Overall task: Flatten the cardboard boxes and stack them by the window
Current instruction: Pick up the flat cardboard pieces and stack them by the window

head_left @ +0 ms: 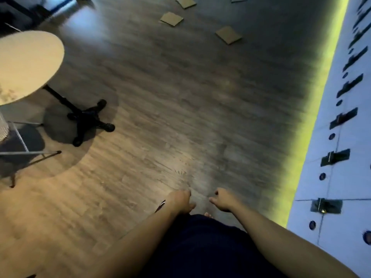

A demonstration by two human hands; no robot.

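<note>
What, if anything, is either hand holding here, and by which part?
Nothing. The left hand and right hand hang loosely curled over the floor; the cardboard pieces lie far ahead, untouched.

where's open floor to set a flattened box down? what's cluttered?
Widest bare floor: between the round table with its black base and the lit cabinet wall, ahead of both empty hands. Cluttered: cardboard pieces far ahead; chair legs at left.

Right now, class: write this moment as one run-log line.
left hand: empty, loosely curled | right hand: empty, loosely curled | cardboard pieces: flat on floor ahead, apart | round table: left
</note>
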